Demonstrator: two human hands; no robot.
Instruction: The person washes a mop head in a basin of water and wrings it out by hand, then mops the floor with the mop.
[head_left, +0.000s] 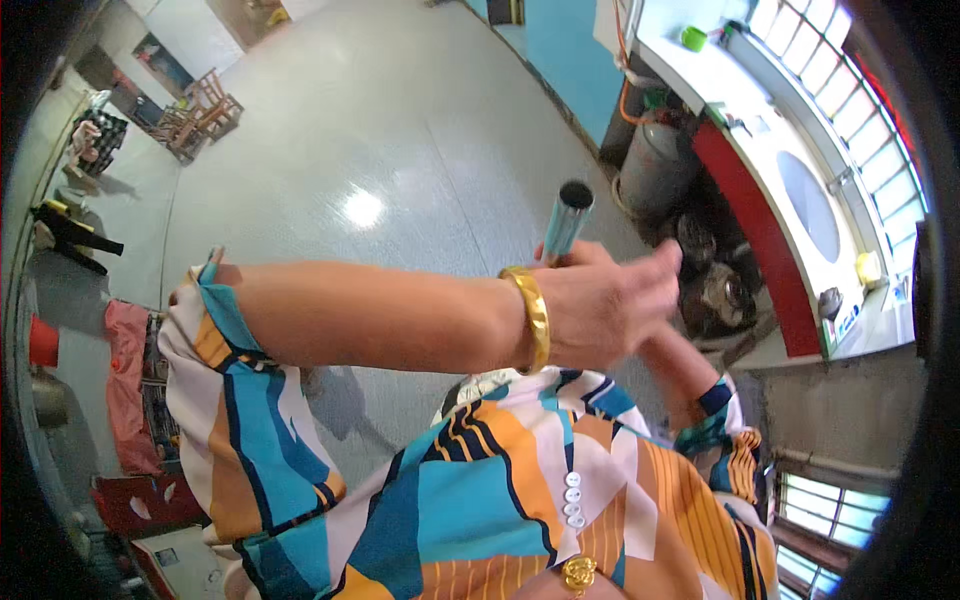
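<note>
My left hand (611, 304), with a gold bangle (535, 319) at its wrist, crosses in front of my body. It is blurred, and its fingers point to the right. My right forearm (679, 367) comes in from the right and passes behind the left hand. A teal tubular handle (566, 225) with a dark round end rises beyond the left wrist. Skin shows on both sides of this handle, where my right hand (589, 253) appears closed around it, mostly hidden by the left. The handle's lower part is out of sight.
A grey floor (337, 150) spreads ahead. On the right, a gas cylinder (652, 169) and metal pots (720, 296) sit beneath a counter with a sink (808, 202). Wooden chairs (214, 105) stand far left. Nearer left is a pink cloth (129, 386) and a red bucket (43, 341).
</note>
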